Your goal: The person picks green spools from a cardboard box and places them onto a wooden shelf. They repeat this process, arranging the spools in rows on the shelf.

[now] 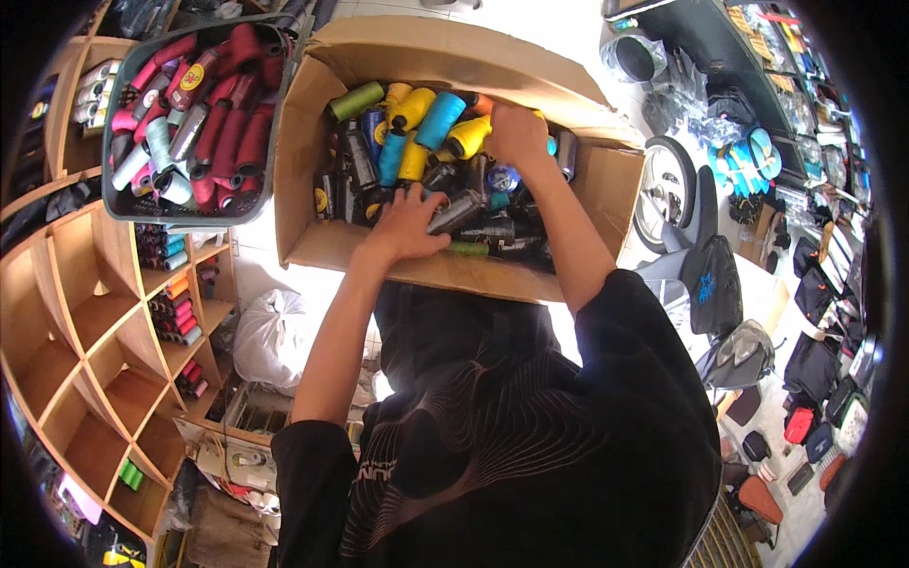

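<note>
A large cardboard box [578, 95] stands before me, full of thread spools lying in a jumble. My left hand [409, 227] rests with spread fingers on dark spools near the box's front edge, beside a grey thread spool [455, 212]. My right hand [517, 138] reaches into the far right part, fingers curled down; what they grip, if anything, is hidden. Next to it lies a yellow thread spool [468, 138]. A blue thread spool [440, 120], a green thread spool [356, 101] and several black ones are around them.
Left of the box, a dark crate [112, 194] holds red, pink and grey spools. Wooden cubbyhole shelves [104, 322] line the left side, some with spools. A white sack [270, 341] sits below the crate. On the right are a wheel [663, 194] and a black seat [712, 284].
</note>
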`<state>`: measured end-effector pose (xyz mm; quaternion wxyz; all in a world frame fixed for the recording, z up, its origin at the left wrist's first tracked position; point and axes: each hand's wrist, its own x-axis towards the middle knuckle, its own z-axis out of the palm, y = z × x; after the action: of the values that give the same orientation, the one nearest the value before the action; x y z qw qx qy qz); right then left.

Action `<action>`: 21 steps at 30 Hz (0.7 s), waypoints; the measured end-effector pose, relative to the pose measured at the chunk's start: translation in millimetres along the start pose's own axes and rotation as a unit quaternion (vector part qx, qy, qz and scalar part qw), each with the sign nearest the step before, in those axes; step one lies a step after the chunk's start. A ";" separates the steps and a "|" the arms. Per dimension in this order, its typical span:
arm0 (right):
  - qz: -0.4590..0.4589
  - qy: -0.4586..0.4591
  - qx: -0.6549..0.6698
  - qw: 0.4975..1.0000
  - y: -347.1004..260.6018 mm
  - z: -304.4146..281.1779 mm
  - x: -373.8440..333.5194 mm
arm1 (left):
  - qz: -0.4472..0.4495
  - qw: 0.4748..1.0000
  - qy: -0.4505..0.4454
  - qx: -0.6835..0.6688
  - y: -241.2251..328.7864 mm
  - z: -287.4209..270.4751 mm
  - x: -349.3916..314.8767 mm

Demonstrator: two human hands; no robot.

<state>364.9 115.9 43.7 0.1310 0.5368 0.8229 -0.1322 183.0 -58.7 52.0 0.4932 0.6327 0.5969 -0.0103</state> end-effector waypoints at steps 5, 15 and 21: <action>-0.207 0.057 0.050 0.975 -38.4 20.1 43.5 | 0.030 0.999 0.001 0.012 5.7 -3.5 -1.9; -0.079 -0.143 -0.051 0.985 -52.3 26.1 14.5 | -0.039 0.996 0.063 -0.045 -14.1 2.6 -1.1; 0.008 -0.179 0.063 0.982 -7.5 53.1 -19.6 | -0.067 0.991 0.099 -0.058 -19.0 5.6 7.4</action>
<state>369.5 77.4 1.9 0.2433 0.5182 0.7718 -0.2767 173.9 -60.6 33.0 0.4655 0.5598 0.6834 0.0541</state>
